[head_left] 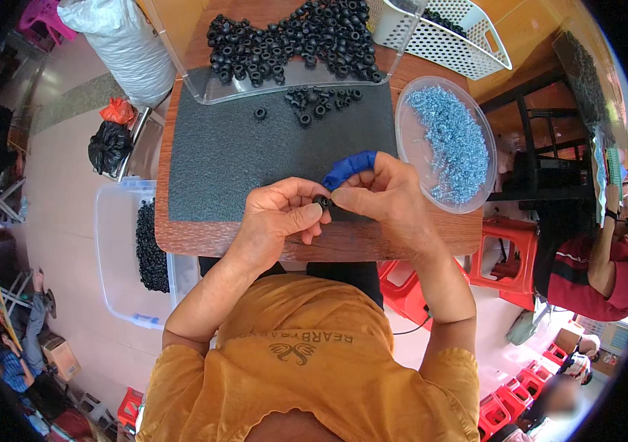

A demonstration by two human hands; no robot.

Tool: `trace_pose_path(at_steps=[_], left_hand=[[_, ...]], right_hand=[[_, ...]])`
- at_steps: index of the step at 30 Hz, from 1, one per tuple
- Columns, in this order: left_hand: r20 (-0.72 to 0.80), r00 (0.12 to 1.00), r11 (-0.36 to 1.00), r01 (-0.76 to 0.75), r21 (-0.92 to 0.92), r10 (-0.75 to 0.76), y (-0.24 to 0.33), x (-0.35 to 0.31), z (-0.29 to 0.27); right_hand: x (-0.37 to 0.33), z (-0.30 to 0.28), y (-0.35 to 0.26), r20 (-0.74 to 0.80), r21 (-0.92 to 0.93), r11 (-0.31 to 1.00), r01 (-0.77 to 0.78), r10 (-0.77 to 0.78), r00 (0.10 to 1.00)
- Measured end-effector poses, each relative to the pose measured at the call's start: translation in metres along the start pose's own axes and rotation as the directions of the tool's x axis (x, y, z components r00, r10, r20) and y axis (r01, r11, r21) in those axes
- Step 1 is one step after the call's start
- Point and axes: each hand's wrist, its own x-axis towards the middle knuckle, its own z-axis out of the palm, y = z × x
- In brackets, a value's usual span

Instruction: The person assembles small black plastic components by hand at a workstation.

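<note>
My left hand [277,214] pinches a small round black plastic part [321,200] between thumb and fingers, above the near edge of the dark mat [218,162]. My right hand [391,195] is closed against that part from the right, thumb and index finger together. Whatever tiny thing it may hold is hidden. A blue cover [347,168] wraps one of its fingers. More loose black parts [319,110] lie on the mat beyond my hands. To the right, a round clear plastic dish [411,136] holds many tiny light-blue pieces [452,151].
A clear tub [218,96] heaped with black parts lies at the table's far side. Behind it on the right stands a white perforated basket [479,62]. A clear bin [104,258] with black parts is at left below the table [203,239]; red stools [505,254] stand right.
</note>
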Motion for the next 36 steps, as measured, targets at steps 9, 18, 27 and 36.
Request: trace_pose_path(at_steps=[9, 18, 27, 36], left_hand=[[-0.007, 1.000, 1.000, 0.001, -0.004, -0.001, -0.003, -0.002, -0.002], [-0.049, 0.999, 0.998, -0.005, 0.055, 0.008, -0.008, -0.004, -0.002], [-0.050, 0.998, 0.999, -0.025, 0.047, 0.027, -0.009, -0.003, 0.002], [-0.090, 0.995, 0.997, -0.029, 0.074, 0.036, -0.014, 0.002, 0.005]], right_hand=[[0.002, 0.004, 0.000, 0.018, 0.009, 1.000, -0.005, 0.004, 1.000], [0.003, 0.010, 0.003, -0.001, -0.112, 0.993, 0.022, -0.023, 1.000], [0.008, 0.005, 0.008, -0.012, -0.064, 0.998, 0.026, -0.027, 1.000], [0.006, 0.005, 0.016, -0.028, -0.017, 0.995, -0.096, 0.096, 0.995]])
